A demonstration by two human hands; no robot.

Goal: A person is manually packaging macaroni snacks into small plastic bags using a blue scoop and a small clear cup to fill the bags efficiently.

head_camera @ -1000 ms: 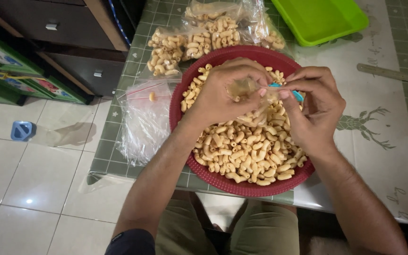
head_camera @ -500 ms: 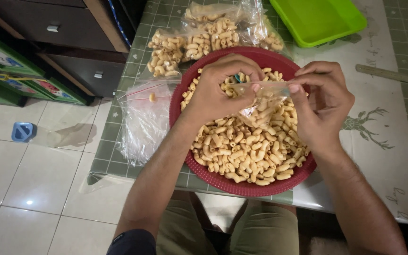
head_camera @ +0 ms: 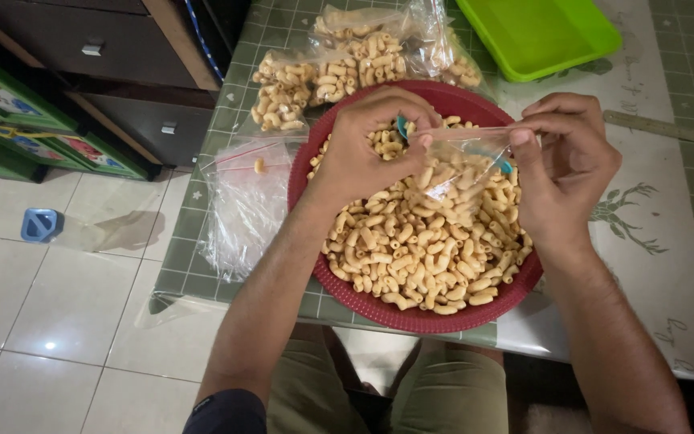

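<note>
Now we pinch a small clear bag (head_camera: 459,165) by its top edge, left hand (head_camera: 363,153) and right hand (head_camera: 568,173) closed on opposite corners, over the red bowl (head_camera: 411,317); light, limp, slippery.

A shallow lime-green plastic tray (head_camera: 538,34) sits on the green checked tablecloth (head_camera: 202,233). Left of the tray lie filled clear bags of macaroni snacks (head_camera: 339,68); farther left, dark wooden drawers (head_camera: 98,48).
</note>
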